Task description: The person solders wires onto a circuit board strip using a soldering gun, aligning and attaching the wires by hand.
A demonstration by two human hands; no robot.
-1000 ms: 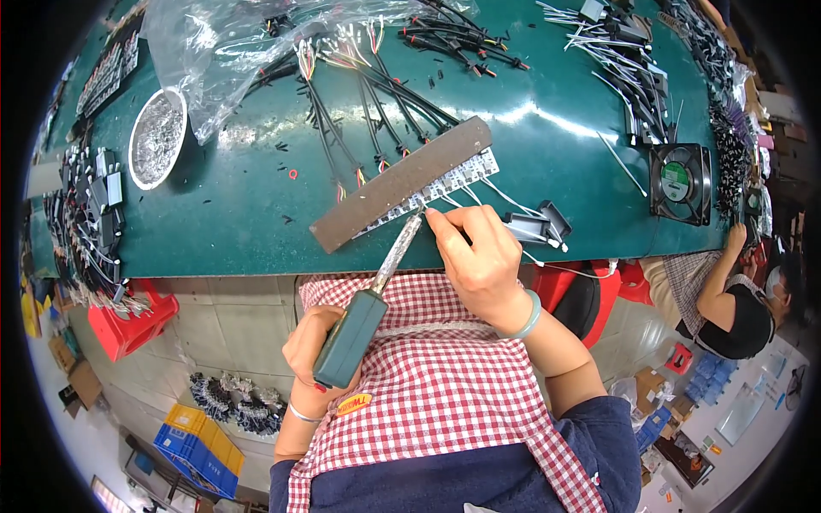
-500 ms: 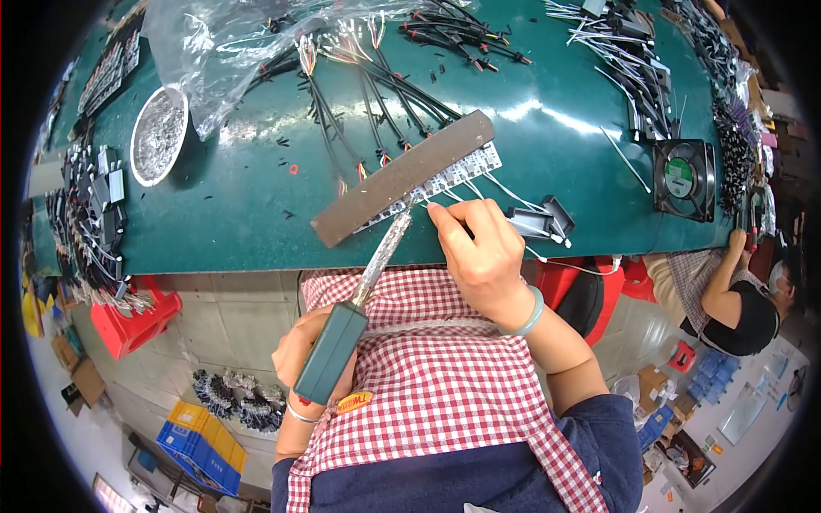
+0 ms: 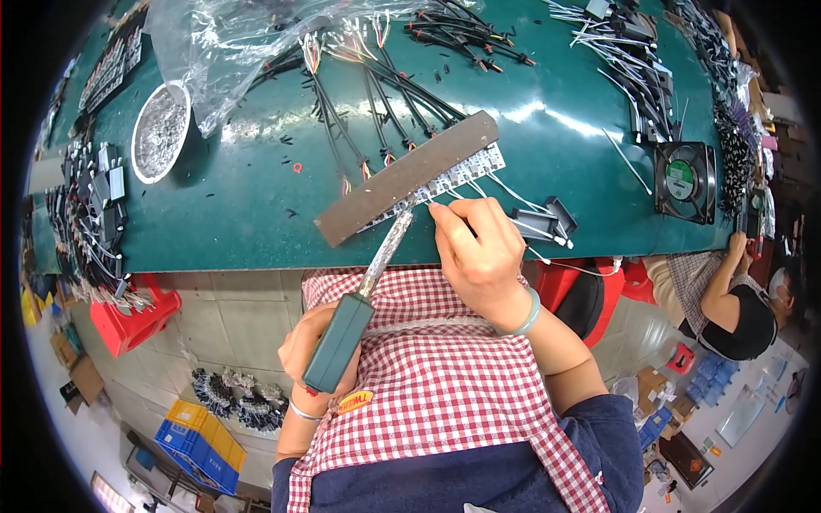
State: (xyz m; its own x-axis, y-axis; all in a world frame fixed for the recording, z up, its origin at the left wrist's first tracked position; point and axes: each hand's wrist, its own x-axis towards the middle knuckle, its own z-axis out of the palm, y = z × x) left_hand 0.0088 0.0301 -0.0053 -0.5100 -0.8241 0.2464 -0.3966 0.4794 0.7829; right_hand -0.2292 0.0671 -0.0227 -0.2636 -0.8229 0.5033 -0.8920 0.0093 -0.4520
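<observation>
Bench, centre of frame. A narrow circuit strip (image 3: 466,175) lies on the green table (image 3: 231,227), partly hidden under a brown bar (image 3: 406,179). Both slant the same way: low end toward the left of frame, high end toward the upper right.

Left hand (image 3: 303,344), lower centre: closed around the green body of a hand tool (image 3: 339,342) (a soldering gun, by the look of it; most of the gripping fingers are hidden behind it). Its metal shaft points up and rightward, more steeply than the strip. The tip sits at the strip's near edge; touching or a hair short, I cannot tell.

Right hand (image 3: 483,259), right of the tip: fingers curled, the foremost fingertip at the same near edge. Whether thumb and forefinger pinch a wire there, I cannot make out.

Key relation: the strip lies just beyond the right fingertips, up-frame and running across them. The right hand is the nearer; the left stays well apart, reaching the strip only through the tool.

White wires (image 3: 506,190) trail from the strip's near side toward black housings (image 3: 534,224), right of the hand. Black cables (image 3: 376,111) fan out above the bar.
</observation>
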